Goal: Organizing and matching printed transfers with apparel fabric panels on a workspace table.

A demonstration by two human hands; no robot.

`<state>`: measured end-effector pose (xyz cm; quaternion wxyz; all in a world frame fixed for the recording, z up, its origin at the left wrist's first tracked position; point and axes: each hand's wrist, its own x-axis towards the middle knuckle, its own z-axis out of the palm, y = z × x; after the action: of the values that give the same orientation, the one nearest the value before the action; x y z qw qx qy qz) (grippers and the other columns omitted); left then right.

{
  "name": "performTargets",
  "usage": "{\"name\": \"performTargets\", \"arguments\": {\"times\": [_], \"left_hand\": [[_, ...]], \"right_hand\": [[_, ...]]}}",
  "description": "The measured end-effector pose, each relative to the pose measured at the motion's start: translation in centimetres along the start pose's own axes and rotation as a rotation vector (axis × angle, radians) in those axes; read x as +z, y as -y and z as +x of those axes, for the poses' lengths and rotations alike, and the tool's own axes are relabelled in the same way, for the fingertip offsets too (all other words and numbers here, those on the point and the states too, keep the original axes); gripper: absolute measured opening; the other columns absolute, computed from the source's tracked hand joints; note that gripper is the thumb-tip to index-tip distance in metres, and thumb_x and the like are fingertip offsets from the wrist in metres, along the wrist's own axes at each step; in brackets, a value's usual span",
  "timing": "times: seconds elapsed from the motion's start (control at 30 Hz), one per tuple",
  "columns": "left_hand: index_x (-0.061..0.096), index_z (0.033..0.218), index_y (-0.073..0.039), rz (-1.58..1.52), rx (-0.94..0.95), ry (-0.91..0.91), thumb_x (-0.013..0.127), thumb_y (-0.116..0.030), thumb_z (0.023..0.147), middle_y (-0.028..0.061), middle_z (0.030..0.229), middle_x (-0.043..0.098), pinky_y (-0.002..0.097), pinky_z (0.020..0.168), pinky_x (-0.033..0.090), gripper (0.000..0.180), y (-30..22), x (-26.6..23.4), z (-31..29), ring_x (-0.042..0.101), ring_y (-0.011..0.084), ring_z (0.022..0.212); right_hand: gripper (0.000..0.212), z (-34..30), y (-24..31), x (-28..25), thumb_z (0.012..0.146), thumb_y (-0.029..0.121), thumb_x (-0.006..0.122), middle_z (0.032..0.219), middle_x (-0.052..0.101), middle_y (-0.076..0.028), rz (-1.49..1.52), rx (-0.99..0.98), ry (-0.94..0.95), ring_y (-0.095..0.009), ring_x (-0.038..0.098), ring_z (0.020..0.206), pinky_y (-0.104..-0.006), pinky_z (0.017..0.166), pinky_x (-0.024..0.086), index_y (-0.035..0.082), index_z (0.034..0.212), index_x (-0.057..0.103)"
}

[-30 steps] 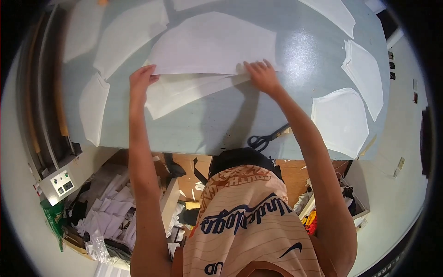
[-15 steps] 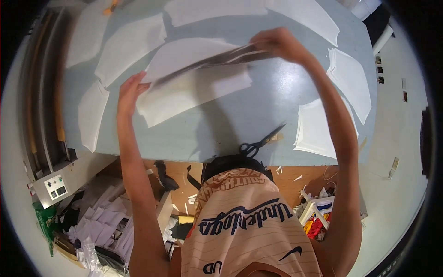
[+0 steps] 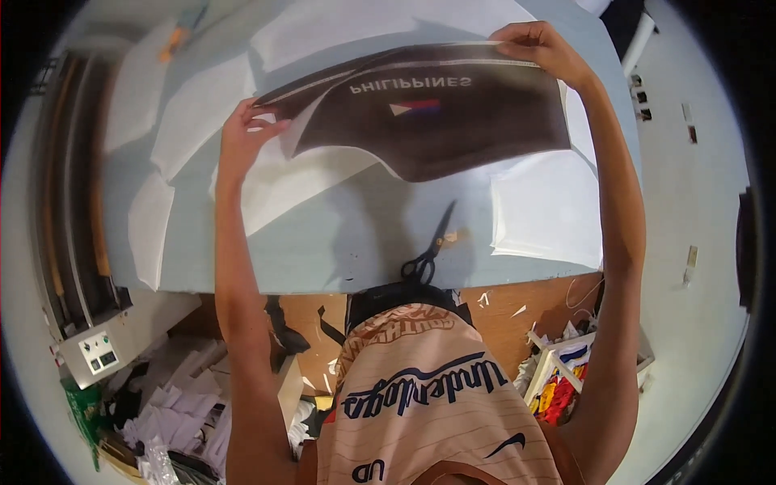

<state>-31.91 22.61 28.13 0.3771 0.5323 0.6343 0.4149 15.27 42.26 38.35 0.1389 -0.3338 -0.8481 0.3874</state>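
Note:
A dark fabric panel (image 3: 477, 133) with pale lettering and a small flag print hangs stretched above the table. Its lower edge is curved, and a thin white line runs along the top. My left hand (image 3: 245, 133) pinches its left end, where a fold shows the paler reverse side. At the far right corner, my right hand (image 3: 541, 52) grips the top edge. Beneath the panel, partly hidden, lies a white cut piece (image 3: 283, 190). Dark-handled scissors (image 3: 419, 267) rest at the table's near edge, in front of my body, blades pointing away.
White cut pieces lie around the blue-grey table (image 3: 315, 263), including a stack (image 3: 533, 214) on the right and one (image 3: 151, 226) at left. A long machine with a control panel (image 3: 99, 353) flanks the left side. Below are piled white scraps (image 3: 174, 404) and a crate (image 3: 558, 380) of colourful cloth.
The panel was seen nearly edge-on and now faces me, its print showing. My right hand has moved farther right and away, stretching it wider. The left hand has shifted slightly right.

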Motion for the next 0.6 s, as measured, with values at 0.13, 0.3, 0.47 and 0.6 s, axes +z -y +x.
{"name": "performTargets", "arguments": {"times": [0.13,0.3,0.47,0.6], "left_hand": [[0.056,0.127,0.002,-0.036,-0.008,-0.026,0.082,-0.009,0.079,0.0105,0.108,0.070,0.0275,0.079,0.051,0.056,-2.6,8.1,0.9,0.065,0.0145,0.084],[0.042,0.138,-0.003,0.016,0.159,0.109,0.083,-0.015,0.079,0.0121,0.121,0.065,0.0316,0.084,0.053,0.073,-7.5,23.5,1.6,0.064,0.0194,0.098],[0.051,0.127,-0.005,0.302,0.288,0.024,0.086,-0.021,0.073,0.0123,0.111,0.066,0.0366,0.082,0.053,0.067,-12.5,43.0,4.5,0.064,0.0215,0.091],[0.053,0.129,-0.005,0.454,0.339,0.073,0.084,-0.022,0.075,0.0134,0.110,0.063,0.0383,0.086,0.051,0.065,-16.5,53.2,10.2,0.063,0.0273,0.096]], "right_hand": [[0.021,-7.5,-3.5,-4.5,0.094,0.013,0.068,0.098,0.073,-0.006,0.016,0.017,-0.039,-0.015,0.067,0.092,-0.0278,0.090,0.052,0.003,0.112,0.074],[0.024,-18.9,-8.0,-11.7,0.093,0.020,0.070,0.096,0.071,-0.004,0.082,0.202,-0.167,-0.014,0.064,0.094,-0.0290,0.090,0.050,0.002,0.108,0.073],[0.027,-32.1,-16.2,-21.0,0.090,0.021,0.073,0.099,0.072,-0.006,0.076,0.262,-0.242,-0.015,0.062,0.096,-0.0308,0.090,0.048,0.000,0.106,0.073],[0.027,-39.5,-21.8,-27.9,0.089,0.021,0.072,0.100,0.072,-0.008,0.103,0.329,-0.301,-0.017,0.063,0.098,-0.0320,0.090,0.048,-0.001,0.106,0.072]]}}
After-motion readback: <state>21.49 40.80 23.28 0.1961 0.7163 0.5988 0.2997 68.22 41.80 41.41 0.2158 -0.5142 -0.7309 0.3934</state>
